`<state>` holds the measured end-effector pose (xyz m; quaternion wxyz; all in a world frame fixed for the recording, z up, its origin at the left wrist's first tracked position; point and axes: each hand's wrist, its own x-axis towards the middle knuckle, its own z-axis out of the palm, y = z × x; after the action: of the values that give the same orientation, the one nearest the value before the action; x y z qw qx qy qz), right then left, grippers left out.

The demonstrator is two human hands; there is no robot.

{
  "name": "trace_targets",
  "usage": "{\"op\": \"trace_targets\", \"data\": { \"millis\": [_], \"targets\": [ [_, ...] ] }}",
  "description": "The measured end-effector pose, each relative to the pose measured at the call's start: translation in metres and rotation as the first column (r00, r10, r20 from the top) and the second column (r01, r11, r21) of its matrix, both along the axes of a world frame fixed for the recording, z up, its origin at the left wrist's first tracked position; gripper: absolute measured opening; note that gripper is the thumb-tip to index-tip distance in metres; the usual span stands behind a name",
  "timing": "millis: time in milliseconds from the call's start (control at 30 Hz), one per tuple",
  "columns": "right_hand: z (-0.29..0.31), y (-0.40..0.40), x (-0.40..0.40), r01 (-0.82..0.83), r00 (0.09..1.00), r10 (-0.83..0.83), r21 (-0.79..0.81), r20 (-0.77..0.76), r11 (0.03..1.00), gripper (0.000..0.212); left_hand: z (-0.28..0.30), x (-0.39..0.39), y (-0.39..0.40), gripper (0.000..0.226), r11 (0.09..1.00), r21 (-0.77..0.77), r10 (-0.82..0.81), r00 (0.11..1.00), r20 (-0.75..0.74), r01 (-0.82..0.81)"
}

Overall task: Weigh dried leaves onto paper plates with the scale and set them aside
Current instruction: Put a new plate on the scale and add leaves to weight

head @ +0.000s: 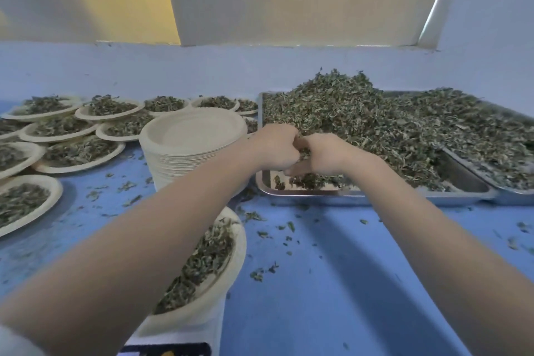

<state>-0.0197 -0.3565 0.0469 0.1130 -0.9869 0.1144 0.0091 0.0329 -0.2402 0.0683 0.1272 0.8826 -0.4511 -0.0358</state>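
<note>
Both hands, left hand (pixel 276 150) & right hand (pixel 320 154), cupping crumbly dried leaves (pixel 346 113) over steel tray (pixel 318 195).

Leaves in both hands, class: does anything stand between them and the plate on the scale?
Nothing visible does. Both hands, left and right, gather leaves at the near left corner of the tray. The plate lies just below, nearer the person; only the left forearm crosses above it.

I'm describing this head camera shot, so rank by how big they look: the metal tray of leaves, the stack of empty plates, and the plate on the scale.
1. Metal tray
2 and 3. Stack of empty plates and plate on the scale: unsure, arm hides part, it's nearer.
</note>
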Motion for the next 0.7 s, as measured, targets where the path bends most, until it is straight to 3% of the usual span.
{"op": "trace_targets", "data": {
  "millis": [167, 267, 367, 467, 567, 700],
  "targets": [
    [0.001, 0.047, -0.02, -0.192, 0.956, 0.177, 0.045, 0.234, 0.98, 0.032, -0.002, -0.011, 0.042, 0.031, 0.983, -0.178, 0.031, 0.998, -0.056, -0.04],
    [-0.006, 0.077, -0.037, -0.317, 0.935, 0.275, 0.18, 0.226, 0.931, 0.041, -0.01, -0.022, 0.09, 0.03, 0.97, -0.23, 0.056, 0.996, -0.072, -0.072],
    [-0.017, 0.1, -0.057, -0.38, 0.925, 0.344, 0.346, 0.161, 0.858, 0.071, -0.027, -0.032, 0.147, 0.031, 0.939, -0.303, 0.129, 0.982, -0.135, -0.165],
    [-0.038, 0.12, -0.068, -0.328, 0.945, 0.285, 0.511, 0.163, 0.795, 0.056, -0.051, -0.038, 0.198, 0.037, 0.874, -0.362, 0.297, 0.946, -0.127, -0.323],
    [-0.057, 0.139, -0.07, -0.226, 0.974, 0.175, 0.539, 0.144, 0.812, 0.096, -0.072, -0.044, 0.228, 0.046, 0.763, -0.418, 0.408, 0.868, -0.282, -0.494],
    [-0.066, 0.161, -0.068, -0.151, 0.98, 0.042, 0.59, 0.194, 0.793, 0.096, -0.088, -0.049, 0.233, 0.055, 0.637, -0.472, 0.344, 0.772, -0.534, -0.61]
  ]
}}
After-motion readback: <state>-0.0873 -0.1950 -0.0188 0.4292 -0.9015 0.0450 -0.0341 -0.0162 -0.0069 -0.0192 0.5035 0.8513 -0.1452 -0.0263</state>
